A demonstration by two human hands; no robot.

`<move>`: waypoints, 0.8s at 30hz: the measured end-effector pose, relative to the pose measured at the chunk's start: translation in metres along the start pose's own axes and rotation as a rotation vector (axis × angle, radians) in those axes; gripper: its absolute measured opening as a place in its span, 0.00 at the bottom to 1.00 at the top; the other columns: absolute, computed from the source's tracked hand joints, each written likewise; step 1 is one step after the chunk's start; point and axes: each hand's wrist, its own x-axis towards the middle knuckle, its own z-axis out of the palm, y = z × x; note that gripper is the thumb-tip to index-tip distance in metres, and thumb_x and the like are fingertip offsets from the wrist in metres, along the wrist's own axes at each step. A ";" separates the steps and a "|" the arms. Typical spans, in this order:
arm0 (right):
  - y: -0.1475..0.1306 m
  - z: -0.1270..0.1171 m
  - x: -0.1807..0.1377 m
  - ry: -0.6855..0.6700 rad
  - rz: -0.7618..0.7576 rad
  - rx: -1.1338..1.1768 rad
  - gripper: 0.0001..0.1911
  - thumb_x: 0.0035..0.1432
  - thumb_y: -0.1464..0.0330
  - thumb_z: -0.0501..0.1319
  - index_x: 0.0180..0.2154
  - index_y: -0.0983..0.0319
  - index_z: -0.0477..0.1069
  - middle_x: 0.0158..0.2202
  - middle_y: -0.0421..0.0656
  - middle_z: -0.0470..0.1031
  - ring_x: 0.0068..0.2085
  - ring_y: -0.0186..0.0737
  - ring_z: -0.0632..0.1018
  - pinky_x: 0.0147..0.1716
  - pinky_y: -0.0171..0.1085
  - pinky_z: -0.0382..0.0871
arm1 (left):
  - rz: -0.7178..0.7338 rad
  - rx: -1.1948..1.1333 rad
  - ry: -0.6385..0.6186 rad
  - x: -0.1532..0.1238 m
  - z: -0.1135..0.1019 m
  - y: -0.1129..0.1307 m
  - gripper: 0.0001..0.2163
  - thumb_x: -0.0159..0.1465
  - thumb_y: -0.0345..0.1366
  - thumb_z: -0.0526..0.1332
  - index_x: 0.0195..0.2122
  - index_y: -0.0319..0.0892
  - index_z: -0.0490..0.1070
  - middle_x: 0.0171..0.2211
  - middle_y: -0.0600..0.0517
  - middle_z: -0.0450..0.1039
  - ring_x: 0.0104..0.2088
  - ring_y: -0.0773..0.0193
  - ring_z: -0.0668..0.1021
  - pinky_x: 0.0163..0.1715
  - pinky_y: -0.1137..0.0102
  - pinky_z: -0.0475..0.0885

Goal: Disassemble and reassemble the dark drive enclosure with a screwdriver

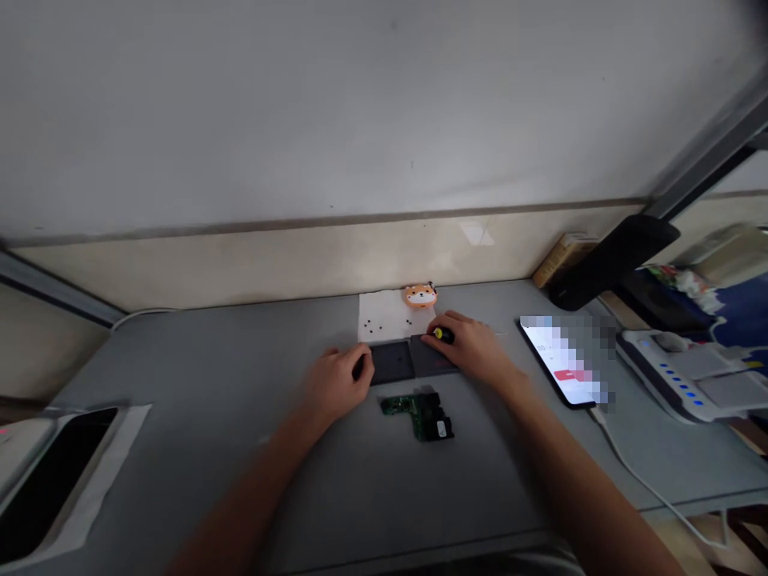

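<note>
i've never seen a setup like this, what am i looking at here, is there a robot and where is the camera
There's no robot: these are a person's two bare hands. The single picture comes from a camera worn on that person's head, looking forward and down, so the arms enter from the bottom.

On the grey table lies a flat dark case. The left hand is curled at its left end; the right hand, at its other end, holds a small yellow-and-black tool, perhaps a screwdriver.

Nearer the person is a green circuit board. Behind the case, white paper carries tiny dark bits, probably screws, and an orange animal-faced item. A lit phone lies to the right.
</note>
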 end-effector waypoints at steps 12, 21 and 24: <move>0.009 0.002 0.001 0.041 -0.066 0.035 0.10 0.66 0.60 0.60 0.39 0.57 0.77 0.42 0.45 0.81 0.38 0.43 0.80 0.34 0.37 0.64 | 0.134 -0.151 -0.086 0.002 -0.006 -0.011 0.12 0.69 0.34 0.51 0.31 0.45 0.73 0.25 0.53 0.76 0.26 0.63 0.76 0.35 0.68 0.71; 0.006 0.000 -0.001 0.042 -0.029 0.028 0.09 0.65 0.61 0.61 0.38 0.58 0.77 0.43 0.46 0.81 0.40 0.45 0.80 0.34 0.37 0.64 | 0.160 -0.123 -0.109 -0.001 -0.007 -0.010 0.13 0.70 0.34 0.51 0.35 0.44 0.75 0.29 0.51 0.79 0.28 0.62 0.78 0.37 0.67 0.72; 0.005 0.000 -0.001 0.049 -0.026 0.022 0.10 0.65 0.61 0.61 0.39 0.58 0.77 0.44 0.46 0.81 0.40 0.45 0.80 0.33 0.38 0.63 | 0.148 -0.150 -0.094 -0.002 -0.009 -0.010 0.14 0.71 0.36 0.50 0.40 0.44 0.75 0.30 0.51 0.80 0.29 0.62 0.79 0.37 0.68 0.72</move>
